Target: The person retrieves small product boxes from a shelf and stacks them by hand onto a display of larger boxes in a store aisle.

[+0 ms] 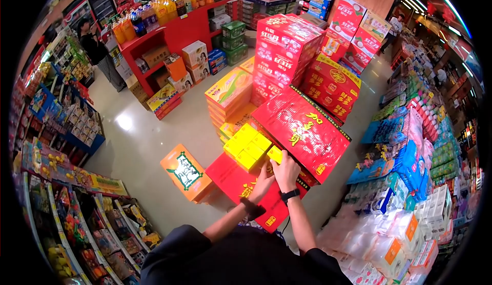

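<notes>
My right hand point(286, 172) grips a small yellow box point(275, 154) from above and the right side. Close beside it, my left hand point(260, 186) has its fingers bent in at the lower edge of that same box; its fingertips are partly hidden. Just left of both hands, a block of several bright yellow boxes point(247, 146) sits packed together on a red carton point(223, 175) with yellow lettering. Behind the hands lies a larger red carton point(302, 131), also with yellow characters. A dark band is on each wrist.
An orange carton point(187, 172) stands on the floor at left. Stacked pink-and-red cartons point(287, 54) rise ahead, beside an orange-and-yellow stack point(228, 93). Wrapped paper packs point(389, 244) fill the right. A snack shelf point(92, 223) runs at lower left. A person point(100, 52) stands far left.
</notes>
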Demonstrator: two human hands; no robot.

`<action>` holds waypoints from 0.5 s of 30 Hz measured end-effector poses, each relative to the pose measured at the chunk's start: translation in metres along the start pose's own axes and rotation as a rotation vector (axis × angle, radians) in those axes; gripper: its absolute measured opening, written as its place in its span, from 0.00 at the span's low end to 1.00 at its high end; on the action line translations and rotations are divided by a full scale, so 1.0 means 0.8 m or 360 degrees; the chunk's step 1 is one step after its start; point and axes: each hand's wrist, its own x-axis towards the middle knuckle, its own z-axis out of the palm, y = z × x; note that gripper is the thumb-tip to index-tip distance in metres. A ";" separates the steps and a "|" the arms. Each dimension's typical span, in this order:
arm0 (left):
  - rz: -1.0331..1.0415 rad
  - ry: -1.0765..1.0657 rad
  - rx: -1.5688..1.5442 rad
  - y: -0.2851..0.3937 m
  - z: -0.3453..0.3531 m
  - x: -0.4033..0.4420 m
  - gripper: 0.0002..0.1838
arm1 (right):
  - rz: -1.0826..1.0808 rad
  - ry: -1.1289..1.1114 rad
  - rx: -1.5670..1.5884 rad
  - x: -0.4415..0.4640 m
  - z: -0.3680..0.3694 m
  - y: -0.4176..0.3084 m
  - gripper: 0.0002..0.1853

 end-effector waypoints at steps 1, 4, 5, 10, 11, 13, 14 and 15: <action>0.0007 0.0019 0.0007 -0.002 0.000 0.001 0.42 | -0.0009 0.0011 0.0003 0.003 0.002 0.002 0.27; -0.0032 -0.0025 -0.0011 -0.004 -0.006 0.007 0.42 | 0.0002 -0.0037 0.0008 0.005 0.004 0.000 0.27; -0.0002 -0.0032 0.0002 -0.002 -0.006 0.010 0.42 | -0.0011 -0.0025 0.0020 0.006 0.004 -0.001 0.26; 0.0067 -0.0092 0.0009 0.008 -0.008 0.011 0.42 | -0.0083 0.0048 0.0078 0.008 0.010 -0.002 0.26; 0.0072 -0.0090 0.0053 0.013 -0.007 0.012 0.42 | -0.0070 0.0038 0.0069 0.010 0.011 -0.003 0.26; 0.0080 -0.0078 0.0134 0.015 -0.006 0.011 0.41 | -0.0051 0.0010 0.0048 0.011 0.012 -0.003 0.27; 0.0075 -0.0073 0.0125 0.015 -0.006 0.011 0.41 | -0.0060 -0.0006 0.0036 0.011 0.013 -0.003 0.27; 0.0068 -0.0069 0.0119 0.014 -0.006 0.012 0.41 | -0.0066 -0.0024 0.0026 0.011 0.011 -0.002 0.27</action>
